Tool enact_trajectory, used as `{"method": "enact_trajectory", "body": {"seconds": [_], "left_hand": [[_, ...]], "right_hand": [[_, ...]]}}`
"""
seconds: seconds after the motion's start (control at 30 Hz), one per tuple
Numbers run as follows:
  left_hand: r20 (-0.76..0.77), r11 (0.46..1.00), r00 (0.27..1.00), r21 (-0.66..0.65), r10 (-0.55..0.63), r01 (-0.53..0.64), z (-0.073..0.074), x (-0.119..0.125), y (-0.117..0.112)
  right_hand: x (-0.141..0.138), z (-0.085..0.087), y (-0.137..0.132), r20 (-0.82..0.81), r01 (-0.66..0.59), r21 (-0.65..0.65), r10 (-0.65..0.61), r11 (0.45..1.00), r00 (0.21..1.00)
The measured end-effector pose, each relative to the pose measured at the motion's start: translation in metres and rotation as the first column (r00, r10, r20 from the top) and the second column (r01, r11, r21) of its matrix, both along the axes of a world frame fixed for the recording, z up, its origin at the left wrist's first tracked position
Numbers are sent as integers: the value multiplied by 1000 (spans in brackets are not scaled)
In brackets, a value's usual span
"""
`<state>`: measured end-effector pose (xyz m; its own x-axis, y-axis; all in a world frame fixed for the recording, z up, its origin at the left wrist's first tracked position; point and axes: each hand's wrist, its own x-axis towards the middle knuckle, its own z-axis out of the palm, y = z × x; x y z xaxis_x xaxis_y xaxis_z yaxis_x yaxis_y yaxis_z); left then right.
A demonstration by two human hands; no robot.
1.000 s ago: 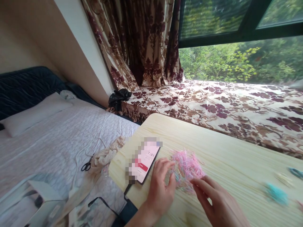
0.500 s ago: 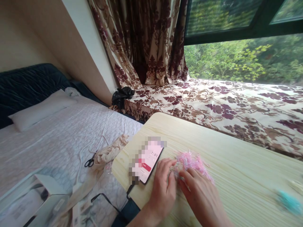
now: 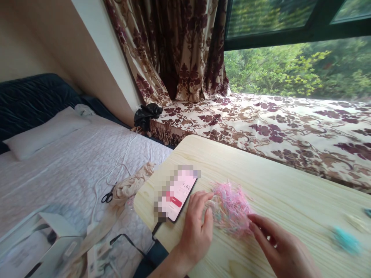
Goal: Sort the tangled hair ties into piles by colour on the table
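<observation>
A loose heap of thin pink strands [image 3: 232, 204], mixed with paler clear ones at its left side, lies on the wooden table. My left hand [image 3: 197, 227] rests at the heap's left edge, thumb and fingers apart, holding nothing. At the right edge of the heap, my right hand [image 3: 278, 241] has its thumb and index finger pinched together on some pink strands. A phone [image 3: 181, 197] with a pink screen lies just left of my left hand.
The pale wooden table [image 3: 290, 177] also carries a teal clump [image 3: 346, 240] at the right. A bed [image 3: 87, 154] on the left holds scissors [image 3: 108, 196], cloth, cables and an open white box [image 3: 58, 227]. A flower-patterned window seat [image 3: 261, 119] borders the table's far side.
My right hand has moved right, from the heap's near left part to its right edge, and now pinches strands there. More of the heap shows. My left hand stays nearly in place.
</observation>
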<state>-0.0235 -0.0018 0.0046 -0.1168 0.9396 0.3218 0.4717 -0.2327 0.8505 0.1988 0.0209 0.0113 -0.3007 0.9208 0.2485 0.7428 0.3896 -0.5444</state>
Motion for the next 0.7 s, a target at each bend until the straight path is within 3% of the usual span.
{"method": "enact_trajectory", "body": {"seconds": [0.23,0.5,0.7], "left_hand": [[-9,1000,1000,8,6,-6,0,1,1],[-15,1000,1000,17,1,-1,-1,0,1],[-22,1000,1000,24,0,0,0,1,0]], "right_hand": [[22,9,-9,41,107,-48,-105,993,994],[7,20,-6,50,91,35,-93,995,994],[-2,23,2,86,70,-9,-69,997,994]]}}
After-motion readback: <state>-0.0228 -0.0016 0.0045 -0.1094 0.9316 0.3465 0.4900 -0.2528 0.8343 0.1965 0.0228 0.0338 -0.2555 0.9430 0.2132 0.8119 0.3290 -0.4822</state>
